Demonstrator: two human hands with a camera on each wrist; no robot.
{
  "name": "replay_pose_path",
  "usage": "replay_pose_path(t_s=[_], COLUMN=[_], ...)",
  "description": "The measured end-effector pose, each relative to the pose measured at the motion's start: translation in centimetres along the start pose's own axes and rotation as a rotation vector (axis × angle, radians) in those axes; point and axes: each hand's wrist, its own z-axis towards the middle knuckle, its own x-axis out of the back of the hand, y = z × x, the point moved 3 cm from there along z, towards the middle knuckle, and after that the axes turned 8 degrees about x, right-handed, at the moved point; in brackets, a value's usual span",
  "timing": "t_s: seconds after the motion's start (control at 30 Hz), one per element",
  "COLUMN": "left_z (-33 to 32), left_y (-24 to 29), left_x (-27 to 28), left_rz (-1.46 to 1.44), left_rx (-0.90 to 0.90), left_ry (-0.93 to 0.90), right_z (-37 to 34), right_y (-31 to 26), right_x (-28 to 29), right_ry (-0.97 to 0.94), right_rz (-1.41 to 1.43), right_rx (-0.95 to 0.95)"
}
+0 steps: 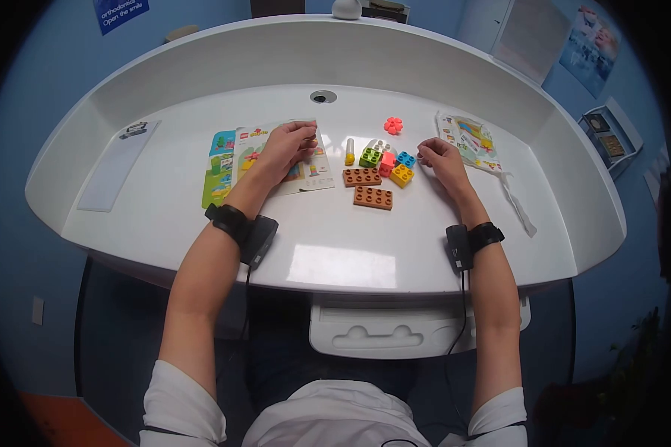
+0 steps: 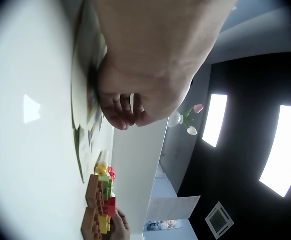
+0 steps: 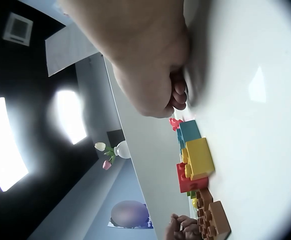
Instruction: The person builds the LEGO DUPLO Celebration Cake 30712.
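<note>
My left hand [image 1: 288, 153] is over an opened instruction booklet [image 1: 317, 173], its fingers loosely curled and no object showing in them. In the left wrist view, that hand [image 2: 135, 95] has a gap between thumb and fingers. My right hand [image 1: 444, 162] is beside the toy bricks, nearest the blue brick [image 1: 405, 159], fingers loosely bent. A yellow brick [image 1: 401, 176], a pink-red brick [image 1: 387, 165] and a green brick [image 1: 370, 157] stand close together. Two brown bricks [image 1: 373, 197] lie in front of them. A white-and-yellow piece [image 1: 350, 152] stands to their left.
A pink-red flower piece [image 1: 393, 125] lies behind the bricks. At the right is an opened plastic packet [image 1: 470, 141] with a torn strip [image 1: 520, 205]. A colourful card [image 1: 218, 179] extends from under the booklet. A clipboard [image 1: 119, 167] lies far left. The desk's raised wall [image 1: 224, 63] curves behind.
</note>
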Motion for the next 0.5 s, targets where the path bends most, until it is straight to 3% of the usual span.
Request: replay_pose_path(t_s=[0.5], left_z=[0.04], left_y=[0.05], left_x=[-0.19], left_rz=[0.012], left_rx=[0.008], left_ry=[-0.032], right_z=[0.04], right_y=[0.07], right_x=[0.13], right_ry=[-0.011], right_rz=[-0.068], right_rx=[0.021])
